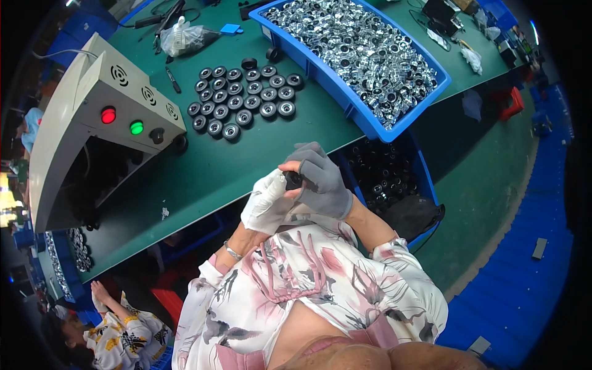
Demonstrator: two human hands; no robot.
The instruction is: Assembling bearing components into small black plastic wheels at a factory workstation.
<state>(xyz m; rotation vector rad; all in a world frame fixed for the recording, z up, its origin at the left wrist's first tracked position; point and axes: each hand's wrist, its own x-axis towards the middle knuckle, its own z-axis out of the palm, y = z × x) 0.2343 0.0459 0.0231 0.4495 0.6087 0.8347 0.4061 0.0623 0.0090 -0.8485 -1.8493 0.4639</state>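
Both hands are meeting just above the near edge of the green table (203, 172), forearms rising from the lower part of the picture and bending in toward each other. The left hand (266, 203), in a white glove, is curling under a small black round part (292, 180) and pinching it — the right hand (320, 182), in a grey glove with a bare fingertip showing, is closing over the same part from above. Rows of black wheels (243, 98) are lying well apart, farther up the table, beside a blue bin of shiny parts (354, 114). A grey machine with a red and a green button (105, 117) is crowding the left side — bare green table is lying between it and the hands.
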